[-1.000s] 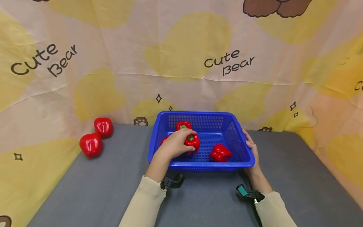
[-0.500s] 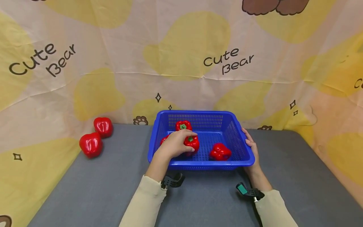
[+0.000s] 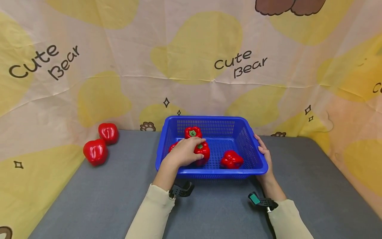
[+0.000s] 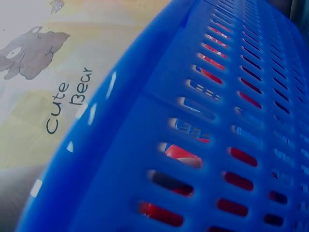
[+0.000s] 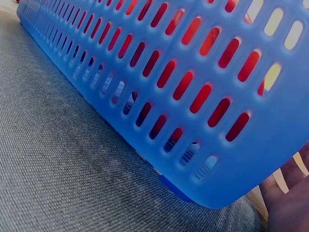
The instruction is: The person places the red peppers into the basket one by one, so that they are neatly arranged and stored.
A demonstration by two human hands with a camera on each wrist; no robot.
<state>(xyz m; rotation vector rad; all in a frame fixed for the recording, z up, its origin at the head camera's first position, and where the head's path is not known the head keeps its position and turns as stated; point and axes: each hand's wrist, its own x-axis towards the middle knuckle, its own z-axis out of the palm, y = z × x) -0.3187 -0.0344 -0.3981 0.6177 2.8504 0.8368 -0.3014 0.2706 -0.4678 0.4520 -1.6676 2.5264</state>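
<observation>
In the head view my left hand (image 3: 186,152) reaches into a blue plastic basket (image 3: 212,172) and holds a red bell pepper (image 3: 203,152) by its top, fingers on the far side and thumb on the near side. Behind it another red bell pepper (image 3: 193,132) shows its green stem, and one more (image 3: 172,147) is partly hidden by the hand. A fourth bell pepper (image 3: 232,160) lies on its side at the basket's right. My right hand (image 3: 267,162) grips the basket's right side at the rim. Both wrist views mostly show the perforated basket wall (image 4: 125,140).
Two glossy red bell peppers, one nearer (image 3: 95,152) and one farther (image 3: 108,133), lie on the grey tabletop (image 3: 128,186) left of the basket. A printed cloth backdrop (image 3: 191,66) hangs right behind the table and along its left side.
</observation>
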